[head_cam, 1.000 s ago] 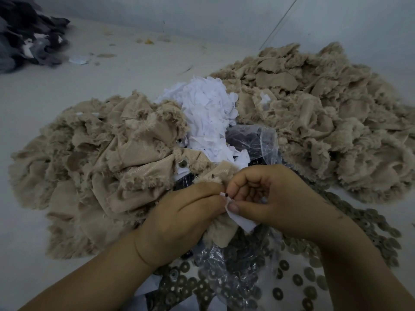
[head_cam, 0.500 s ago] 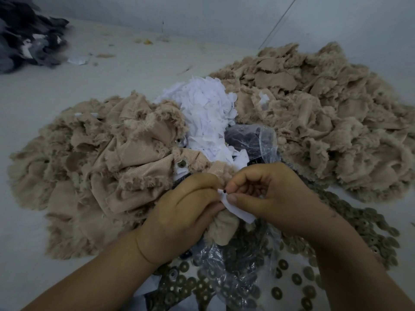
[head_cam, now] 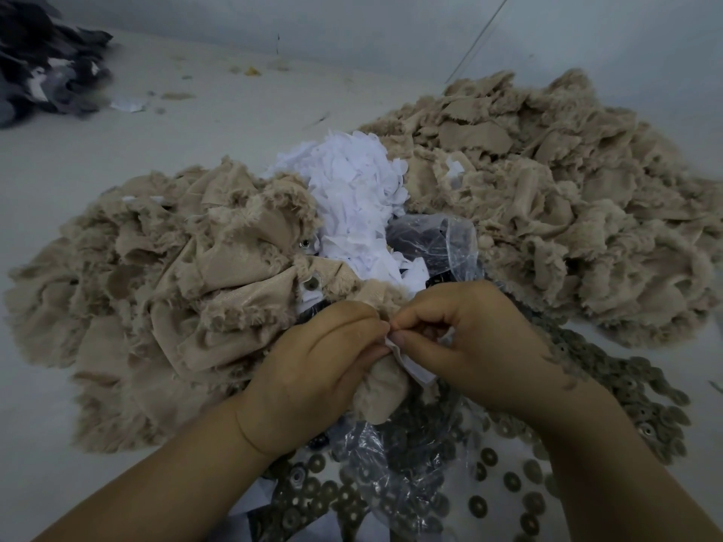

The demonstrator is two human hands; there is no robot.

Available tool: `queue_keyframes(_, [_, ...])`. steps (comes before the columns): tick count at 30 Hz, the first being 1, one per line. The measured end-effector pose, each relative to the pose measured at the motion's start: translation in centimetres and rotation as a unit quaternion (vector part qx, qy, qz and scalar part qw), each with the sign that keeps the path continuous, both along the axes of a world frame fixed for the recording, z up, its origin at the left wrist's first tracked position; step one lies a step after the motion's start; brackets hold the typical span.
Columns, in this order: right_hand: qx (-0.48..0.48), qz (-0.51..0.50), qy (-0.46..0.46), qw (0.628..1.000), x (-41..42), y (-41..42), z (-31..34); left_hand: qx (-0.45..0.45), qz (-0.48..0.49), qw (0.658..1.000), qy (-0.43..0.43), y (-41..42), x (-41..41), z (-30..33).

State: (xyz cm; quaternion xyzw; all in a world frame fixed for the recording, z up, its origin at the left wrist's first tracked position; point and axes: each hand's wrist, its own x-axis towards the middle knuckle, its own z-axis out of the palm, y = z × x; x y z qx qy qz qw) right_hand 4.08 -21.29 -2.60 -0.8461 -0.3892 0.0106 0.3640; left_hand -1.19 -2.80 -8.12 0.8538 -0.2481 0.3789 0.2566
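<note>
**Pinching the white slip to the beige piece**

The beige fabric piece (head_cam: 381, 393) sits just below the picture's centre, toward 6 o'clock, bunched in the left hand (head_cam: 313, 369), whose fingers curl round it; the right hand (head_cam: 477, 346) meets it from 3 o'clock, thumb and forefinger clamped on the white slip (head_cam: 414, 365) where it touches the fabric's top edge. What lies between the fingertips is hidden. Judging from this, the work is joining slip and fabric at one spot; it goes best with the pinch right at that edge, the layers flat and aligned, and the left hand steadying rather than twisting. Loose metal discs (head_cam: 508, 479) lie at 5 o'clock beside a clear plastic bag (head_cam: 391, 463); the white scrap pile (head_cam: 352, 197) is at 12 o'clock.
</note>
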Motion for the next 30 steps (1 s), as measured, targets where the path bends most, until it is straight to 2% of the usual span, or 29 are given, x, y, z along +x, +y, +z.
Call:
queue_keyframes(6, [-0.01, 0.002, 0.027, 1.0, 0.3, -0.4, 0.1, -0.036, -0.039, 0.999, 0.007, 0.2, 0.1, -0.1])
queue_keyframes(10, [-0.049, -0.007, 0.064, 0.997, 0.8, -1.3, 0.5, -0.04, -0.023, 0.999, 0.024, 0.5, 0.1, 0.0])
queue_keyframes(14, [-0.03, -0.084, 0.038, 0.995, 1.1, -2.0, 1.0, -0.034, -0.017, 0.999, 0.039, 0.6, -0.1, 0.3])
queue_keyframes(17, [-0.133, -0.148, -0.002, 0.98, 1.3, -3.1, 1.6, -0.037, -0.003, 0.998, 0.043, 0.8, -0.3, 0.7])
queue_keyframes(20, [-0.302, -0.102, 0.073, 0.945, 0.8, -3.8, 1.9, -0.052, -0.001, 0.998, 0.045, 0.9, -0.5, 1.2])
queue_keyframes(22, [-0.352, -0.077, 0.115, 0.926, 0.4, -3.7, 1.8, -0.06, -0.003, 0.997, 0.042, 1.1, -0.7, 1.6])
queue_keyframes(25, [-0.351, -0.068, 0.115, 0.927, 0.1, -3.7, 2.1, -0.072, 0.009, 0.997, 0.037, 1.9, -1.1, 2.5])
queue_keyframes(30, [-0.269, -0.035, 0.124, 0.955, -0.7, -2.5, 2.4, -0.034, 0.028, 0.999, 0.014, 3.4, -1.4, 4.5])
